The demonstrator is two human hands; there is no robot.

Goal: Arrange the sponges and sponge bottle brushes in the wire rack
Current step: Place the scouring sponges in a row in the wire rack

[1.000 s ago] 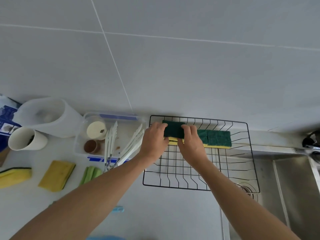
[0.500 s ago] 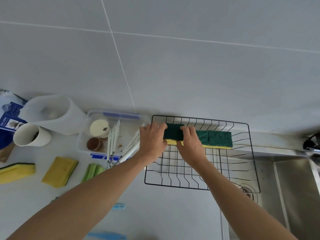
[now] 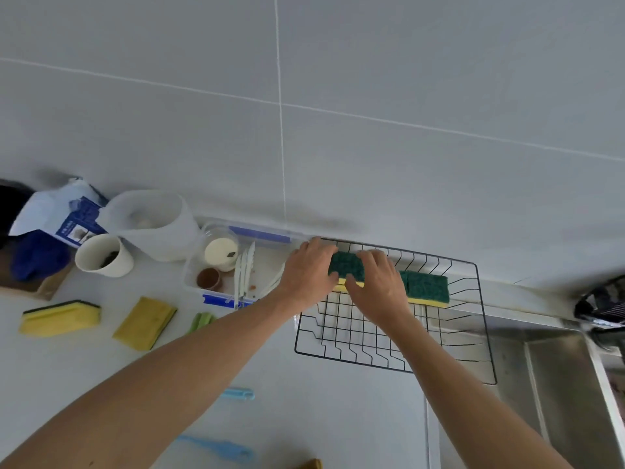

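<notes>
A black wire rack [image 3: 480, 319] sits on the white counter beside the sink. Along its far side lie green-topped yellow sponges in a row. My left hand [image 3: 306, 274] and my right hand [image 3: 377, 286] both press on the leftmost sponge [image 3: 347, 265], one at each end. Another sponge [image 3: 426, 286] lies to the right of my right hand. On the counter at the left lie two more yellow sponges [image 3: 61, 318] [image 3: 145, 322]. Pale blue brush handles [image 3: 238, 394] [image 3: 220, 448] lie near my left forearm.
A clear plastic tray [image 3: 263, 236] with cups and white utensils stands left of the rack. A white cup [image 3: 103, 255], a translucent jug [image 3: 152, 225] and a blue-and-white bag [image 3: 57, 218] stand further left. The steel sink [image 3: 558, 384] is at the right.
The camera has shifted, so the scene slid right in the frame. Both hands stay on the leftmost sponge, which has settled lower against the rack's far side.
</notes>
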